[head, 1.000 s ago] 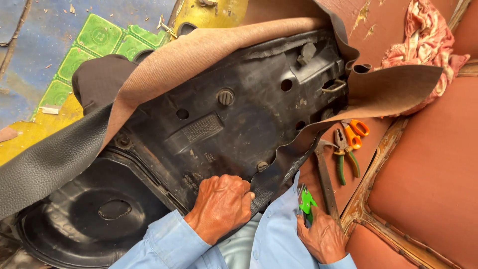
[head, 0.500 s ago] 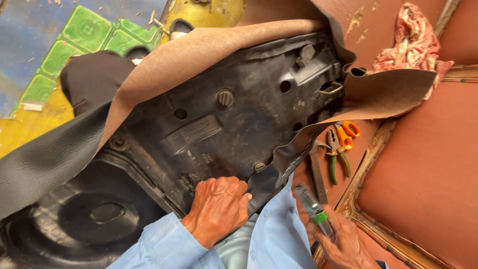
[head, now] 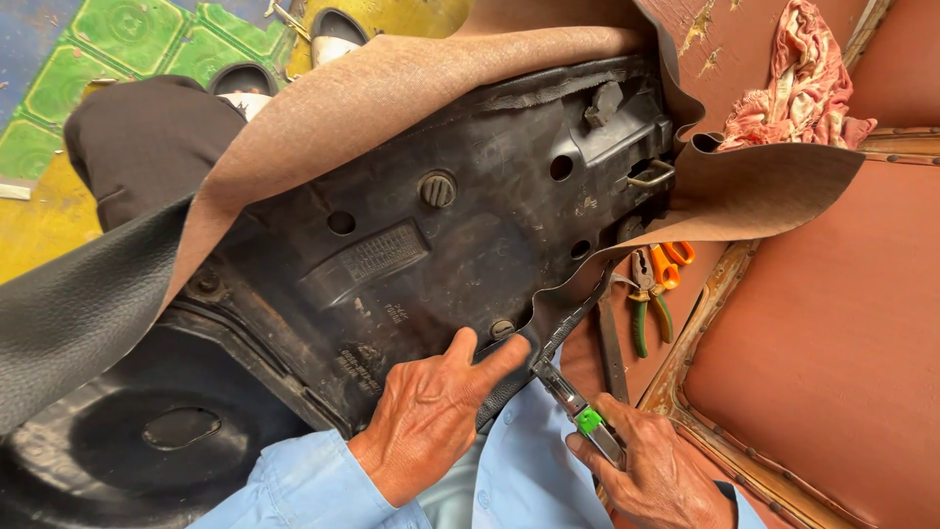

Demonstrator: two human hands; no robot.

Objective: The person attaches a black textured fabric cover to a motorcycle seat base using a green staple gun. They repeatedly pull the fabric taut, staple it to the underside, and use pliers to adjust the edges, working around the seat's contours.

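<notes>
Fingers around green-tabbed stapler

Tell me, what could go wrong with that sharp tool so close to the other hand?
The right hand holds a green-buttoned utility knife, its tip pointing at the cover edge that the left hand presses onto the black seat base. If the blade slips, it might nick the left thumb. It might also slice too far into the cover. The pliers lie loose nearby and could get knocked.
</notes>
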